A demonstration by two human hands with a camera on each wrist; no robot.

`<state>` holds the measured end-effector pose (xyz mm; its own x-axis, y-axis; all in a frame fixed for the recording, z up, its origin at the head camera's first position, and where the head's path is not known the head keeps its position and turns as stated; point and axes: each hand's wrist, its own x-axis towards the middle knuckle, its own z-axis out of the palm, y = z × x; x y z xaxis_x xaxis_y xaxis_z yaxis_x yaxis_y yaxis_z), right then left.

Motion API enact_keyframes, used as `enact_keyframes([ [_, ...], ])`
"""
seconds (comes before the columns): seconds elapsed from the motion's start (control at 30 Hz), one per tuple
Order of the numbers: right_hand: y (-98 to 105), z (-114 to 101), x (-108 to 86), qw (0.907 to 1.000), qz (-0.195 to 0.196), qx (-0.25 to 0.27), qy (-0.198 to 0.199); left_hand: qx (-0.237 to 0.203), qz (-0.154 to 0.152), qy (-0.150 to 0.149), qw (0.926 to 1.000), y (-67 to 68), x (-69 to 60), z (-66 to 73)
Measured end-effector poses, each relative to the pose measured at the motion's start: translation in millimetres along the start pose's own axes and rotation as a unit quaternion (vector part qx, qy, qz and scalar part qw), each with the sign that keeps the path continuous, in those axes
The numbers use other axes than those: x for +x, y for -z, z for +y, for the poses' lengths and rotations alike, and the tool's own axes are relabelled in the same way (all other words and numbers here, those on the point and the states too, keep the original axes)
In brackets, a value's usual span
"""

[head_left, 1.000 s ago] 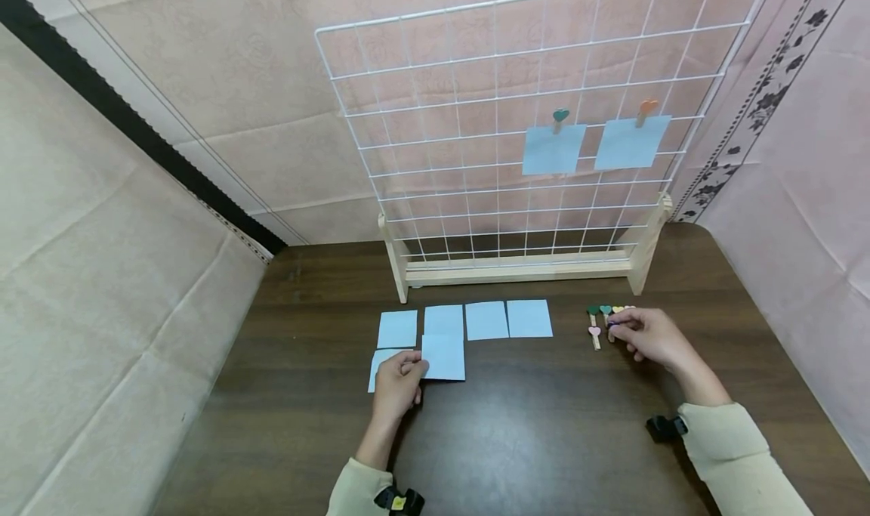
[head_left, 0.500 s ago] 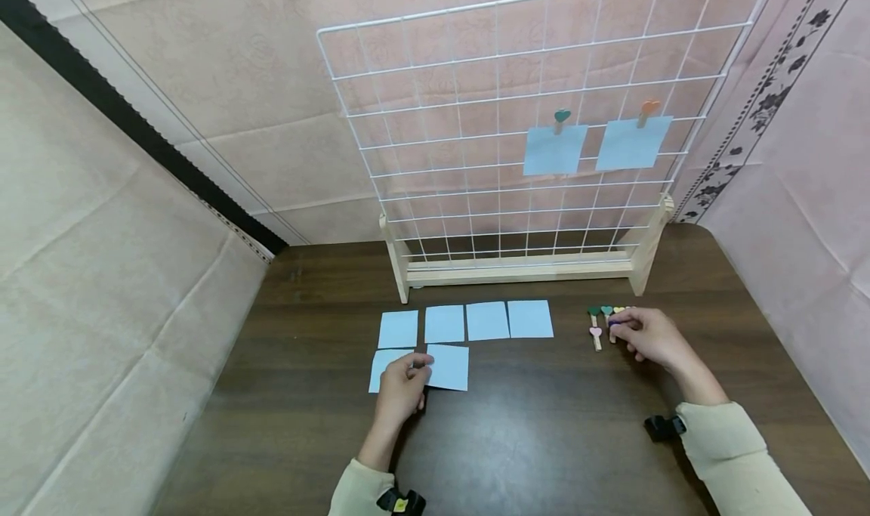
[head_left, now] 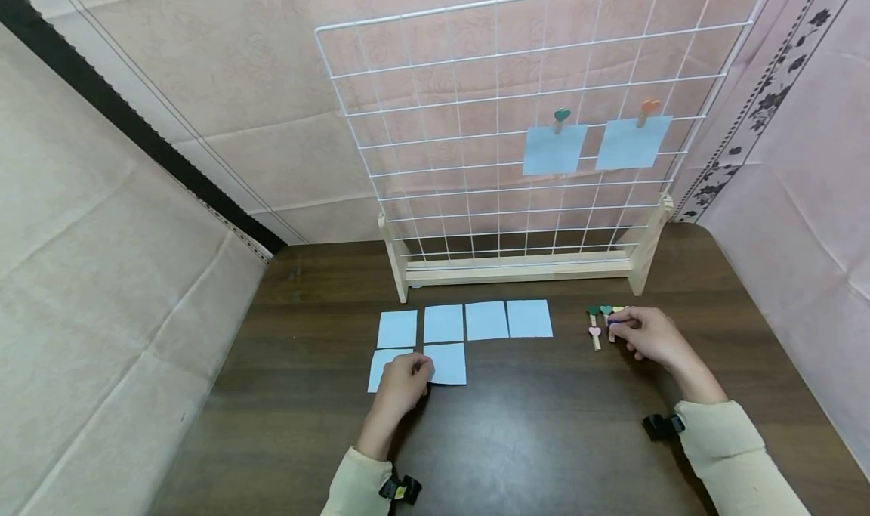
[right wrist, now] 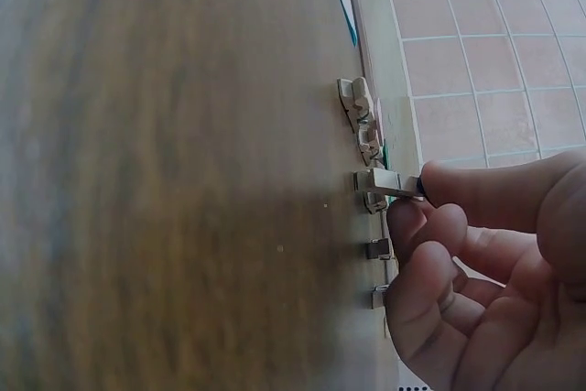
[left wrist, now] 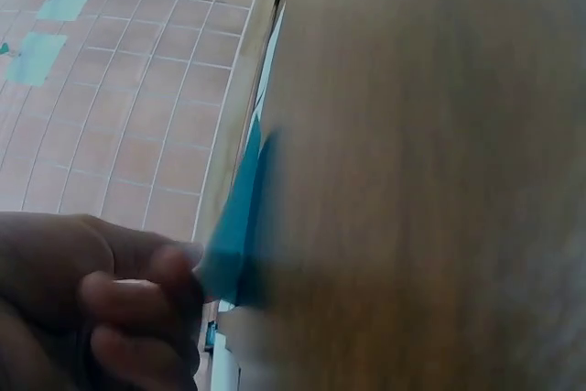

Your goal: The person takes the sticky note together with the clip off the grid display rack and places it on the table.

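My left hand (head_left: 402, 384) pinches the left edge of a square blue paper note (head_left: 447, 364), second from the left in the front row. In the left wrist view the same paper note (left wrist: 236, 217) appears edge-on at the fingertips, slightly tilted off the table. Over on the right, my right hand (head_left: 649, 340) pinches a small wooden clothespin (right wrist: 394, 182) between thumb and index finger. Its dark purple top (head_left: 614, 324) is partly covered by the fingers. Beside it lie several more clothespins with coloured hearts, such as a pink heart clothespin (head_left: 595, 333).
A white wire grid (head_left: 498, 161) stands upright in a wooden base (head_left: 516, 273) behind the notes. Two blue notes hang on it, under a green heart clothespin (head_left: 560, 115) and an orange heart clothespin (head_left: 648, 109). Several other notes (head_left: 487, 320) lie in rows on the brown table (head_left: 516, 440).
My left hand has drawn the paper note towards me, off the sheet behind it, and lowered it nearer the table. The right hand has hardly moved.
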<state>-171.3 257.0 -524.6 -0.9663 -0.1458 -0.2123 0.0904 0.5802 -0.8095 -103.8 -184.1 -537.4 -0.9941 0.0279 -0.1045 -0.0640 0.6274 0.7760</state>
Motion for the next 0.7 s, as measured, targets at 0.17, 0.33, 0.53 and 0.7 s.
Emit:
enact_keyframes([
  [0.17,0.8,0.6,-0.3,1.0,-0.003,0.0,0.0,0.017,0.002,-0.004,0.9999,2.9,-1.8,1.4],
  [0.33,-0.7,-0.4,0.2,0.9999,0.003,-0.009,0.003,0.005,0.003,0.005,1.0,2.8,-1.4,0.6],
  [0.53,-5.0,-4.9,1.3,0.9984,0.022,-0.05,0.018,-0.007,0.005,0.012,0.9999,3.0,-1.8,2.5],
  [0.7,-4.7,-7.1,-1.8,0.9976,0.026,-0.063,0.013,-0.01,0.002,0.013,0.9999,2.0,-1.9,3.5],
])
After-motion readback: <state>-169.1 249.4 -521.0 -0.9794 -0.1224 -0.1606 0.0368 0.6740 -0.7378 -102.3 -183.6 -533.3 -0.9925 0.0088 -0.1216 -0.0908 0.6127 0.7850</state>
